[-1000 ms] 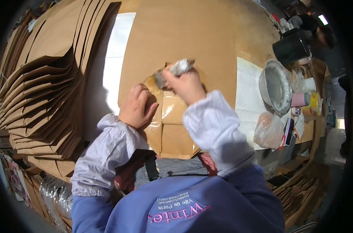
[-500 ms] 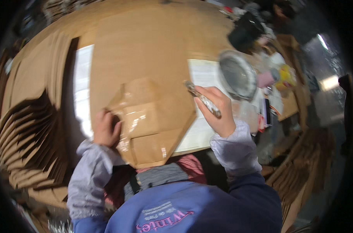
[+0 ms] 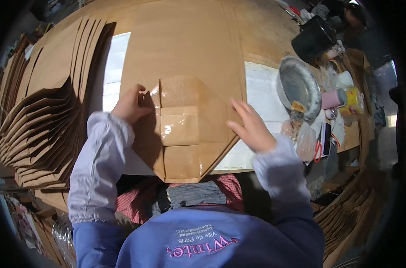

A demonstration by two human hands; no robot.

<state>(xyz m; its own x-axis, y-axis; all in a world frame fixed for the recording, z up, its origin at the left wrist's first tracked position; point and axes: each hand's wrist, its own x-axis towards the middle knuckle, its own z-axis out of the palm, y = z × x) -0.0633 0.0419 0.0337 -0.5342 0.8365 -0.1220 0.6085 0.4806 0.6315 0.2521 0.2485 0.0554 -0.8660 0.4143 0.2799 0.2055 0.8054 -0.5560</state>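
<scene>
A large brown paper bag (image 3: 185, 49) lies flat before me, its near end spread into a pointed shape with folded panels. Shiny wet-looking patches mark the panels. My left hand (image 3: 130, 106) is at the left side of this folded end, fingers bent and a gap showing between thumb and forefinger. On the right side, my right hand (image 3: 253, 127) rests with fingers stretched along the paper, holding nothing. A glue brush (image 3: 297, 114) leans at the near rim of a grey-coated bowl (image 3: 281, 82), bristles up.
Fanned stacks of brown paper bags (image 3: 42, 120) stand to the left. White sheets (image 3: 261, 89) lie under the bag. Toward the right are a black bucket (image 3: 313, 39), a pink cup-like object (image 3: 331, 99), a phone (image 3: 326, 138) and red-handled scissors (image 3: 318, 151).
My right hand has let go of the brush, now at the bowl, and has come to the bag's right side. My left hand has moved up along the left side. The view has shifted.
</scene>
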